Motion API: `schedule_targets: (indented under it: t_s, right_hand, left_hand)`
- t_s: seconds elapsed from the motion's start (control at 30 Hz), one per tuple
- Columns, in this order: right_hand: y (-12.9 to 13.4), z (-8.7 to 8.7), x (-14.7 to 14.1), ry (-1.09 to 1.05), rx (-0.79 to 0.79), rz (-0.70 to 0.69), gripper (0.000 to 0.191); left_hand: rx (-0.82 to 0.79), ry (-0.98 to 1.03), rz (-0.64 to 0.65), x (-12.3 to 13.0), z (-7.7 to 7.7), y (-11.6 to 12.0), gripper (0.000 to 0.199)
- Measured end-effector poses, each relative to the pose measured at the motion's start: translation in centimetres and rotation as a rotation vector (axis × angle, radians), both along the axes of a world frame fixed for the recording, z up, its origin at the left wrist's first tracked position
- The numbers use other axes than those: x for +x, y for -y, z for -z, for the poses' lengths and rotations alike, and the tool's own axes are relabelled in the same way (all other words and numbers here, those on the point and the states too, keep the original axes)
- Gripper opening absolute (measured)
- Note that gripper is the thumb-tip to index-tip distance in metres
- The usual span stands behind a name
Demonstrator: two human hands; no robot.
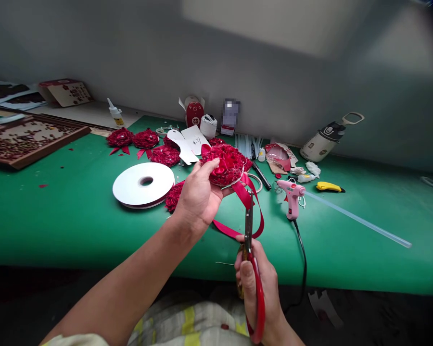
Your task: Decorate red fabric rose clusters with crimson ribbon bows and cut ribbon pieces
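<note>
Red rosette [225,166] is held up in front of the body, over the green table [187,242], gripped by the left hand [199,194] with the thumb across its front. Largest of the loose things, the brown tray [21,163] lies off to the left; the white spool [135,185] is nearer, beside the left forearm. The right hand [267,283] is closed around the scissors [249,228], their blades upright and nearly together, tips at the red ribbon [241,194] hanging below the rosette. Whether any ribbon lies between the blades, I cannot tell. For a clean snip, I would draw the ribbon taut and flat, set the blades across it, and close them in one smooth stroke. The curling loop should hang clear of the edges, the left fingertips well back, and the loose threads on the petals away from the tips.
</note>
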State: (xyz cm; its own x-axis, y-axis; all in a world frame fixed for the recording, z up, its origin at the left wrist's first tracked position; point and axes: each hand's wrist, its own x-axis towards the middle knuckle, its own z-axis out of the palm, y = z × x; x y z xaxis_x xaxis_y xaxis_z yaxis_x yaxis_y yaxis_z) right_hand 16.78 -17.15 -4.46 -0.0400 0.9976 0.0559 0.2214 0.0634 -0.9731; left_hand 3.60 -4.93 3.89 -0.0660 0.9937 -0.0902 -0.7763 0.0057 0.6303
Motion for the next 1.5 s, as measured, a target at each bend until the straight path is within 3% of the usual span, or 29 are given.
schedule_targets:
  t_s: [1.5]
  right_hand:
    - [0.21, 0.0, -0.19, 0.014, 0.023, 0.041, 0.052]
  left_hand:
    - [-0.031, 0.01, 0.006, 0.0, 0.32, 0.01, 0.035]
